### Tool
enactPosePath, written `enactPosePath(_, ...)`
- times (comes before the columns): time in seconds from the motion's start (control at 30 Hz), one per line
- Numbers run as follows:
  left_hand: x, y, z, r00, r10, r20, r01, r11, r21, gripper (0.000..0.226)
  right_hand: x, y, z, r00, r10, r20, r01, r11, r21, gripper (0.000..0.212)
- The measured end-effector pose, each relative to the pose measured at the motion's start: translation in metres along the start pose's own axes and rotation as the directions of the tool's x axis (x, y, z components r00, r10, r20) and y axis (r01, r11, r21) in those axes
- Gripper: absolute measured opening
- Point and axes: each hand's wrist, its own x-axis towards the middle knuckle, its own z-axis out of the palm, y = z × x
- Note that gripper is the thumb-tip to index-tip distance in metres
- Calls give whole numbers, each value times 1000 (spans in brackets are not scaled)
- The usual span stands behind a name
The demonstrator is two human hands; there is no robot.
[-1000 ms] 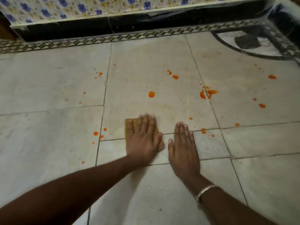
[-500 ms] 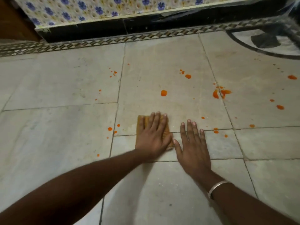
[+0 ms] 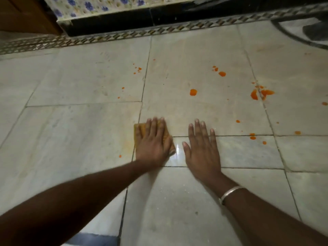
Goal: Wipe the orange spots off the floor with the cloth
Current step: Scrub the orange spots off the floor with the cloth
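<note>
A folded yellow-orange cloth (image 3: 139, 129) lies flat on the pale marble floor (image 3: 71, 130), on a tile joint. My left hand (image 3: 153, 142) presses down on it, fingers together, covering most of it. My right hand (image 3: 202, 150) rests flat on the bare floor just right of the cloth, fingers spread, holding nothing. Orange spots dot the floor ahead: a round one (image 3: 193, 92), a large splash (image 3: 254, 95) on the right, small drops (image 3: 252, 137) right of my right hand, tiny specks (image 3: 137, 69) far left, and one dot (image 3: 120, 156) left of the cloth. A faint orange smear (image 3: 127, 144) lies beside the cloth.
A wall with black skirting (image 3: 159, 16) and blue-flowered tiles runs along the far side, with a patterned border strip (image 3: 177, 29) on the floor before it. A brown door (image 3: 26, 15) is at the top left, a dark curved inlay (image 3: 287, 31) at the top right.
My left hand has slid the cloth to the left across the tile joint. The small orange drops there are gone, leaving a faint smear. My right hand stayed flat on the floor.
</note>
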Motion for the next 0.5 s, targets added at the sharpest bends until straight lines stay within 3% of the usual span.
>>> enactPosePath(0.07,27,-22,-8,999,47,22,-48,999,25,78,5,-16,6,999,-14,32,14,1000,2,68)
enactPosePath(0.2,16,-84,-10,965,-261,10,261,962,-76,83,2,-11,10,999,-14,34,14,1000,10,67)
enactPosePath(0.3,-34,-64,-1,930,-367,-8,365,927,-84,77,4,-15,11,1000,-2,22,1,1000,11,67)
enactPosePath(0.4,-33,-34,4,958,-286,5,286,956,-66,77,3,-17,10,999,8,33,-8,1000,-7,68)
enactPosePath(0.5,3,-62,-6,993,-115,28,116,992,-43,73,3,-13,10,999,-6,40,7,1000,-10,69)
